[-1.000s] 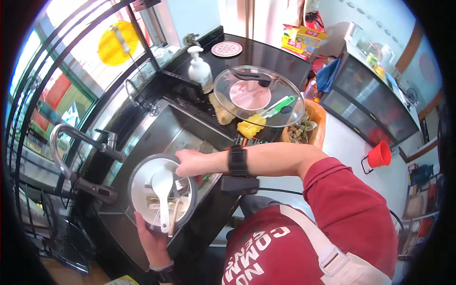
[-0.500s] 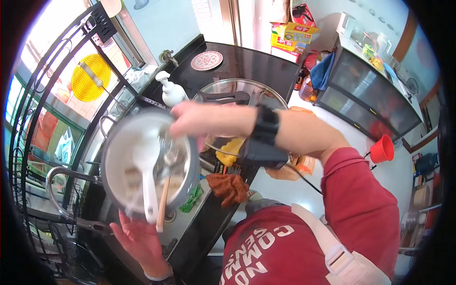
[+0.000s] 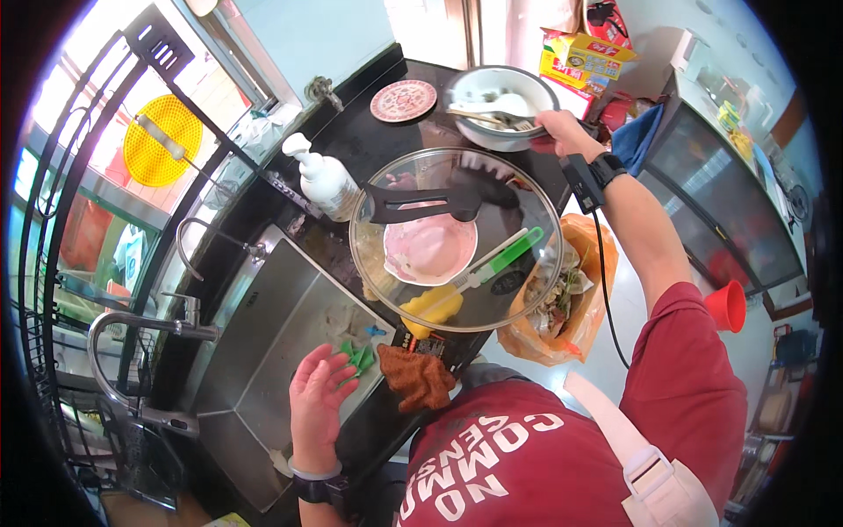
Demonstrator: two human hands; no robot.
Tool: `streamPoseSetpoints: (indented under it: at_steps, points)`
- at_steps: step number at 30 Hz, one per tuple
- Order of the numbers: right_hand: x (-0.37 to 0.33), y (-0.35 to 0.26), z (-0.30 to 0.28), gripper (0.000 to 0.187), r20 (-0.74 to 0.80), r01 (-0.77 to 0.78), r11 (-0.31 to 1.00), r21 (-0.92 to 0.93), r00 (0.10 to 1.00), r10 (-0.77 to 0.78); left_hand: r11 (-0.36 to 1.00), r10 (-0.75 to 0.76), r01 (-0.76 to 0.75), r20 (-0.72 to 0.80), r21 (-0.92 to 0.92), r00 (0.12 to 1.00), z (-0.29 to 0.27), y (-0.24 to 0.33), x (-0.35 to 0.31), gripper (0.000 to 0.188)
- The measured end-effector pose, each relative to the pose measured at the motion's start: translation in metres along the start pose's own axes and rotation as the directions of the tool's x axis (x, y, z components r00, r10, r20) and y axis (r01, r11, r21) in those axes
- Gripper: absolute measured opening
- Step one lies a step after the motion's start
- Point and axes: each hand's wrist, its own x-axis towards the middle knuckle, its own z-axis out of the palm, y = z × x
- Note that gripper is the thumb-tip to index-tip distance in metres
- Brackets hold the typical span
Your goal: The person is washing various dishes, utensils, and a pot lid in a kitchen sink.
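Right hand [image 3: 562, 132]: grip closed on rim of white bowl [image 3: 500, 107], held at far end of dark table [image 3: 369, 140], beside round patterned coaster [image 3: 403, 100]. Bowl contents: white spoon [image 3: 505, 104], chopsticks [image 3: 479, 117]. Left hand [image 3: 318, 397]: grip open, fingers spread, empty, hovering over steel sink [image 3: 263, 351] near green scrub pad [image 3: 358, 356]. Between both hands: large glass lid [image 3: 457, 237], soap dispenser [image 3: 323, 180].

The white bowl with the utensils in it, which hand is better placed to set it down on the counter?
Right. The right hand already grips the white bowl by its rim over the black counter, while the left hand hangs open and empty above the sink.
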Motion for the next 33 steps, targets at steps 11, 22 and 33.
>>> streamPoseSetpoints:
  at_steps: [11,22,33]
  points:
    - [-0.043,0.020,-0.005,0.071,-0.209,0.084,0.912,-0.401,0.961,-0.181,0.998,-0.060,0.058,-0.091,-0.025,0.994,-0.023,-0.019,0.003,0.031]
    - [-0.176,0.013,0.089,0.037,0.532,0.933,0.261,-0.249,0.357,-0.768,0.941,0.072,-0.008,-0.177,0.337,0.982,-0.069,-0.041,0.004,0.038]
    - [-0.228,0.064,-0.004,0.027,0.150,0.730,0.601,-0.324,0.668,-0.729,0.539,0.311,-0.110,-0.076,0.835,0.947,-0.038,-0.076,-0.012,0.038]
